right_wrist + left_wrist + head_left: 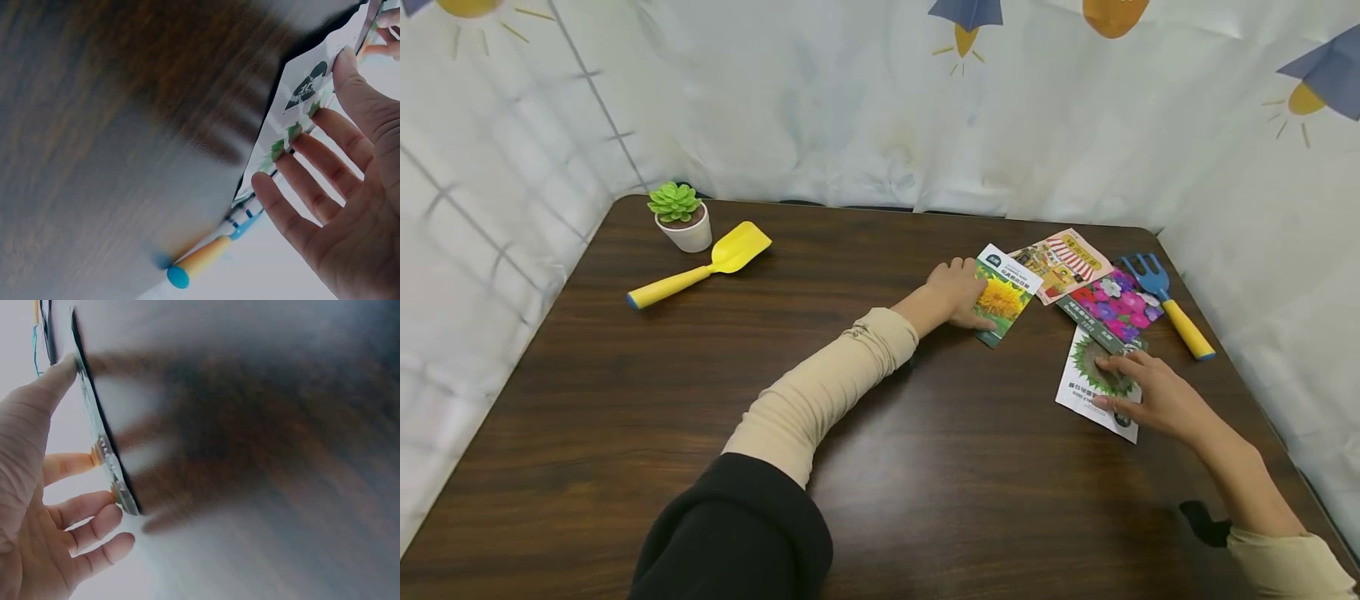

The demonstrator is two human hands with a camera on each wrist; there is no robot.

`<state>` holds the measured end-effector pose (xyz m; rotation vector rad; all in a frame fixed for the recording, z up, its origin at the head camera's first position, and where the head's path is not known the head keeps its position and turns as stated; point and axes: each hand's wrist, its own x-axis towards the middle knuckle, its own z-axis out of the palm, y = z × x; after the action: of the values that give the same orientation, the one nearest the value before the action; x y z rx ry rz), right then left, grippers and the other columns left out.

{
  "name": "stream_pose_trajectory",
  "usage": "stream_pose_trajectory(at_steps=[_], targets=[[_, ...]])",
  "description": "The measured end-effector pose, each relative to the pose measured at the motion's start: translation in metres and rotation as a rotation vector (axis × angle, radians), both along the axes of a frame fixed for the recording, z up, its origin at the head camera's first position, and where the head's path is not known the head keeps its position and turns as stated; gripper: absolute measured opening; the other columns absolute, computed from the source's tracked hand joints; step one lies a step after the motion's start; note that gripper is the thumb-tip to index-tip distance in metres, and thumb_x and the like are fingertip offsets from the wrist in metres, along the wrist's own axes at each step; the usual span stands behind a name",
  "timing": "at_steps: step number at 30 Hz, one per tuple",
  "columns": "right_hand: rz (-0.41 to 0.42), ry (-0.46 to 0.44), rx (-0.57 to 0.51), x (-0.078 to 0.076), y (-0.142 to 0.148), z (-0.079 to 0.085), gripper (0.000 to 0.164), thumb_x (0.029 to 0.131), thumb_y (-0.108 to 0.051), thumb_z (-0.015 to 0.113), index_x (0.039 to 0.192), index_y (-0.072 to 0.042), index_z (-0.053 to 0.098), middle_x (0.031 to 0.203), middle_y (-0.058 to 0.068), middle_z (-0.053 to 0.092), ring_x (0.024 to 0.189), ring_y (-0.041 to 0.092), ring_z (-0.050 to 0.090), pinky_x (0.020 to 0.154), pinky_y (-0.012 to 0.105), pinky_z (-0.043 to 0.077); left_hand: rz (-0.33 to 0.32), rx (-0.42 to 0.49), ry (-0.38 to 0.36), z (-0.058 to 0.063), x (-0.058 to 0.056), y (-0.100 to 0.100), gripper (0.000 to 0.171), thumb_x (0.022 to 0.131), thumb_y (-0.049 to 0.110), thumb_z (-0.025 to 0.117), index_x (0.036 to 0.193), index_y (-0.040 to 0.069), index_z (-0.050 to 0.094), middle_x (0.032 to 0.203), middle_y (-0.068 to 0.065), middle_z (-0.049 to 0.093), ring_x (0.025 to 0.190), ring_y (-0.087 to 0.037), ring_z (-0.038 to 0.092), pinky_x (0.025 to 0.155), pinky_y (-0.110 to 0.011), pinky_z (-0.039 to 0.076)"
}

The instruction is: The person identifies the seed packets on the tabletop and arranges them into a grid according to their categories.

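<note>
My left hand touches a seed packet with a yellow flower on it, spreading thumb and fingers over its left side. Seen close up in the left wrist view, that seed packet is nearly edge-on, thumb at one end and fingertips near the other. Farther right, my right hand rests fingertips on a white seed packet printed with a large green-edged flower head. The right wrist view has the thumb and the rather straight fingers spread on this white packet.
An orange-pink packet and a packet with pink and purple flowers overlap between the hands. A blue hand fork with a yellow handle lies to the right. A yellow trowel and potted succulent stand at the back left.
</note>
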<state>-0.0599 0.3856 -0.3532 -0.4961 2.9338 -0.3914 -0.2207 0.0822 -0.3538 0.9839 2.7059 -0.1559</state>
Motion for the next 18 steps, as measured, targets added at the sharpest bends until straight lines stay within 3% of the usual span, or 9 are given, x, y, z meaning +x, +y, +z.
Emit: stream_pose_trajectory(at_steps=[4, 10, 12, 18], targets=[[-0.008, -0.006, 0.004, 0.001, -0.001, -0.001, 0.061, 0.085, -0.028, 0.084, 0.132, 0.004, 0.063, 0.122, 0.030, 0.058, 0.108, 0.047, 0.055, 0.088, 0.067, 0.047, -0.034, -0.032, 0.028, 0.002, 0.004, -0.004, 0.082, 0.091, 0.080, 0.047, 0.149, 0.022, 0.052, 0.139, -0.014, 0.046, 0.124, -0.028, 0.044, 0.098, -0.039, 0.045], [-0.007, 0.008, -0.005, 0.002, -0.001, -0.003, 0.061, 0.085, -0.028, 0.085, 0.132, 0.004, 0.064, 0.122, 0.030, 0.058, 0.108, 0.047, 0.056, 0.087, 0.066, 0.047, -0.066, -0.017, 0.101, 0.000, 0.008, -0.016, 0.068, 0.092, 0.078, 0.049, 0.121, 0.020, 0.068, 0.125, -0.012, 0.057, 0.112, -0.026, 0.046, 0.090, -0.035, 0.048], [-0.002, 0.015, -0.007, 0.002, -0.001, -0.004, 0.060, 0.084, -0.028, 0.085, 0.131, 0.004, 0.064, 0.121, 0.029, 0.059, 0.107, 0.047, 0.056, 0.087, 0.066, 0.048, -0.071, -0.014, 0.129, 0.000, 0.009, -0.021, 0.064, 0.093, 0.075, 0.049, 0.114, 0.019, 0.071, 0.124, -0.012, 0.058, 0.114, -0.027, 0.047, 0.091, -0.035, 0.049], [-0.008, 0.010, 0.012, 0.002, 0.000, -0.002, 0.061, 0.086, -0.029, 0.084, 0.132, 0.004, 0.063, 0.123, 0.030, 0.058, 0.110, 0.049, 0.055, 0.089, 0.068, 0.046, -0.050, 0.011, 0.133, 0.001, 0.018, -0.039, 0.054, 0.097, 0.065, 0.053, 0.113, 0.016, 0.071, 0.131, -0.015, 0.058, 0.130, -0.034, 0.047, 0.099, -0.039, 0.049]])
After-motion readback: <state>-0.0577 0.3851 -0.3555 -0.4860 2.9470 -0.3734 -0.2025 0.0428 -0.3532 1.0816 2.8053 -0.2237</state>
